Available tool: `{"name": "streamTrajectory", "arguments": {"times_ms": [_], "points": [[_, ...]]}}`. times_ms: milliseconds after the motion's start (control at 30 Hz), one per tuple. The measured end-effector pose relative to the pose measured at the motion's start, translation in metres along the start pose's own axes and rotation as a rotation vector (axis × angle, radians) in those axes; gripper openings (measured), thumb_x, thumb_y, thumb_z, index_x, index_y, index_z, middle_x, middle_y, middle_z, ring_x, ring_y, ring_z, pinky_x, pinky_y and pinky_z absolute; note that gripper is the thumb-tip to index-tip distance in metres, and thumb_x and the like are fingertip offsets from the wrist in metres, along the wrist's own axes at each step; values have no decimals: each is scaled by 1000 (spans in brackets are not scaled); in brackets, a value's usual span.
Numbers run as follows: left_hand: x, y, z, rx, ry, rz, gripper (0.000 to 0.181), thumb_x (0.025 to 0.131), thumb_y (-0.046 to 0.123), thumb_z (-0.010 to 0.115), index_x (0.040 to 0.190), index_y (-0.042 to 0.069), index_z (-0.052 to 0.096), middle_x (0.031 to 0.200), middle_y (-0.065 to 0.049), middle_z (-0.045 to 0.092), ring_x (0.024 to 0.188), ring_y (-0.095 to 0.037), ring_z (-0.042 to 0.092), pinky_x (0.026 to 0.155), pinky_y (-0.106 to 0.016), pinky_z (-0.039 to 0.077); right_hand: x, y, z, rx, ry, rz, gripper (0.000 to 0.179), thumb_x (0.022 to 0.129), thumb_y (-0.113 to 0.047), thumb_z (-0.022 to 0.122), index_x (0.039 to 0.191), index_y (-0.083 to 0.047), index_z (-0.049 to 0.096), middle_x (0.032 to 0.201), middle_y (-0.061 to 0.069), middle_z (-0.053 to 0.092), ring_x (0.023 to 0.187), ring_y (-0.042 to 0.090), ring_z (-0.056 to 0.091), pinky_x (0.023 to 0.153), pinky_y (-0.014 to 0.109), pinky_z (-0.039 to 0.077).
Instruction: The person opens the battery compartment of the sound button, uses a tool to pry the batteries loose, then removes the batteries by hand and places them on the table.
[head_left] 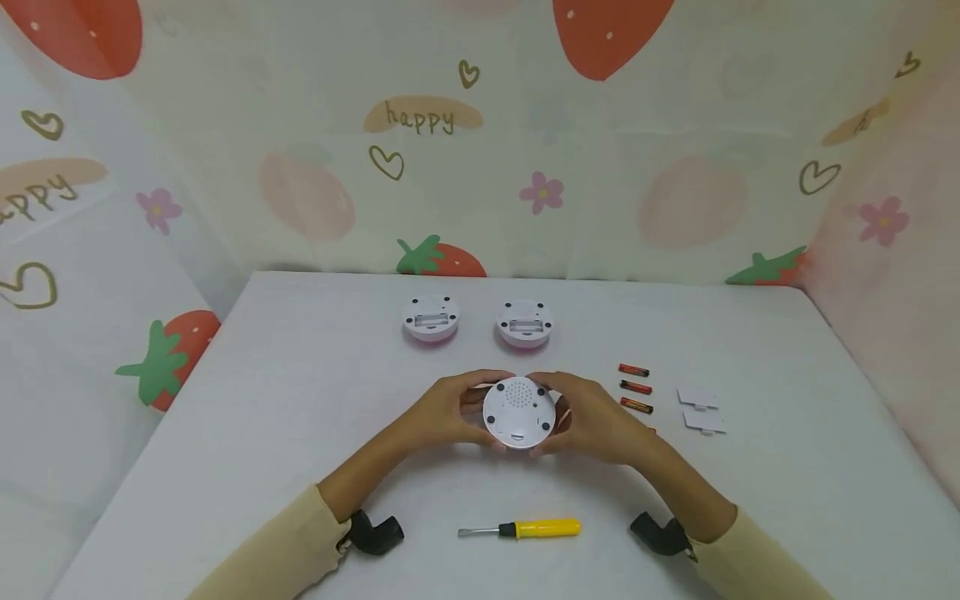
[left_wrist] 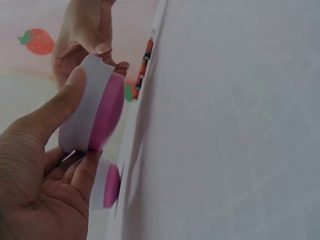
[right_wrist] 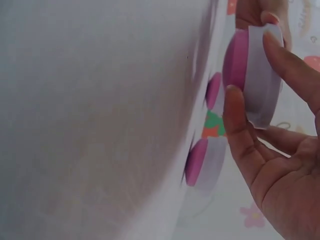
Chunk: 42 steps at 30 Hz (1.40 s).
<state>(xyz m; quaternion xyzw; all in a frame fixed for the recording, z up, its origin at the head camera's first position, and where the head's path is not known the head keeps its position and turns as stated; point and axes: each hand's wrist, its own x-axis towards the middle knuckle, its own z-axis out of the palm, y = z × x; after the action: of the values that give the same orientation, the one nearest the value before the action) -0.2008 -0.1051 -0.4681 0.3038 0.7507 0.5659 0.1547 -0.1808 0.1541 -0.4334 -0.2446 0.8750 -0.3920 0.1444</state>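
Note:
Both hands hold a round white-and-pink battery device [head_left: 519, 412], its underside turned up to the head view with a speaker grille, dark rubber feet and a covered battery bay. My left hand [head_left: 453, 410] grips its left side, thumb on the white rim and fingers by the pink part in the left wrist view. On the opposite side my right hand [head_left: 592, 417] grips it, a fingertip on the pink part [right_wrist: 237, 60] in the right wrist view. The device is raised off the table in both wrist views.
Two like devices, one on the left [head_left: 431, 318] and one on the right [head_left: 524, 323], lie behind with battery bays uncovered. Several batteries [head_left: 636, 387] and two white battery covers [head_left: 701, 408] lie to the right. A yellow-handled screwdriver [head_left: 543, 528] lies in front on the white table [head_left: 225, 400].

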Motion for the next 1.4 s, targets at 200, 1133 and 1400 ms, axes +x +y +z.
{"name": "streamTrajectory", "arguments": {"times_ms": [200, 1133, 1400], "points": [[-2, -6, 4, -20, -18, -30, 89, 70, 6, 93, 147, 12, 50, 146, -3, 55, 131, -19, 57, 106, -28, 48, 0, -1, -1, -45, -37, -10, 92, 71, -22, 95, 148, -6, 48, 113, 0, 61, 85, 16, 60, 70, 26, 59], [-2, -24, 13, -110, -11, -12, 90, 72, 2, 91, 150, 10, 47, 153, -6, 46, 138, -21, 50, 108, -28, 45, -10, -14, -7, -315, 86, -71, 68, 85, -37, 83, 143, -12, 59, 142, 4, 61, 129, 27, 59, 103, 46, 52], [-3, -24, 13, -120, -16, -21, 90, 73, 1, 90, 151, 7, 46, 153, -8, 47, 135, -23, 53, 106, -28, 47, -8, -24, 9, -527, 53, -138, 53, 88, -39, 79, 132, -10, 69, 133, 3, 67, 120, 24, 65, 99, 42, 55]]}}
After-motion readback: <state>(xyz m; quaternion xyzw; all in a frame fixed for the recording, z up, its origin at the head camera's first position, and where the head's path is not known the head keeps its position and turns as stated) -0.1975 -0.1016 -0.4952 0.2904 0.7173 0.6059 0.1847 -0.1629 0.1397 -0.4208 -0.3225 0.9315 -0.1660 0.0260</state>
